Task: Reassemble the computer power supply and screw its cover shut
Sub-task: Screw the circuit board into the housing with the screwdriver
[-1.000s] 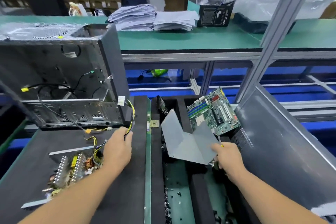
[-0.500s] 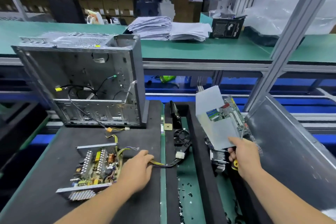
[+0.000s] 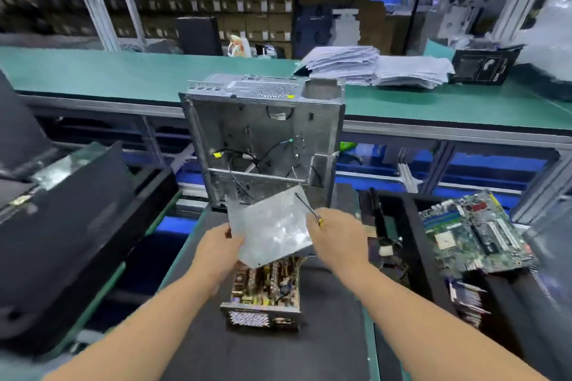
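I now have the open power supply (image 3: 263, 291) on the bench's (image 3: 325, 356) dark mat, mid-front. The cover (image 3: 272, 232) has come over it, gripped by both hands (image 3: 221, 249) (right (image 3: 337, 238) also pinching screwdriver (image 3: 306, 207)); seating is next.

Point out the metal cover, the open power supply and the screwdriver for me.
metal cover (image 3: 272, 226), head view, middle of its flat face
power supply (image 3: 266, 288), head view, exposed circuit board
screwdriver (image 3: 305, 204), head view, its shaft

PSU board (image 3: 266, 283) far end under cover (image 3: 270, 227)
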